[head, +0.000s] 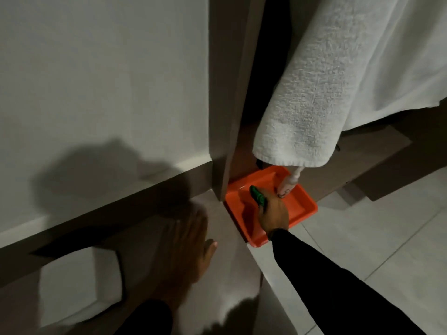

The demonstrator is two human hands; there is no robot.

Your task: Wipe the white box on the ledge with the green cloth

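While the right hand (274,213) reaches into an orange tray (305,207) set on the floor tiles, its grip is closed around a green object (258,196) — dark green, ribbed or bunched, sticking out past the fingers; whether it is the green cloth cannot be told for certain. Just beyond that hand, inside the tray, a pale pink tube (286,186) leans up toward a white towel (321,97) that hangs down over the tray's far edge and covers the tube's top. A black sleeve (338,284) runs from the wrist back toward the camera. To the left of the tray, the left hand (191,245) is blurred, fingers straight and spread, palm facing down, holding nothing, above a brown ledge (135,213) that runs along the foot of a pale wall (96,81). Further left of the tray — below the ledge line — sits the white box (79,286), framed by a dark-edged opening; neither hand touches it. A brown vertical post (229,93) rises at the tray's left corner. Shadows of the arms fall across the wall and ledge.
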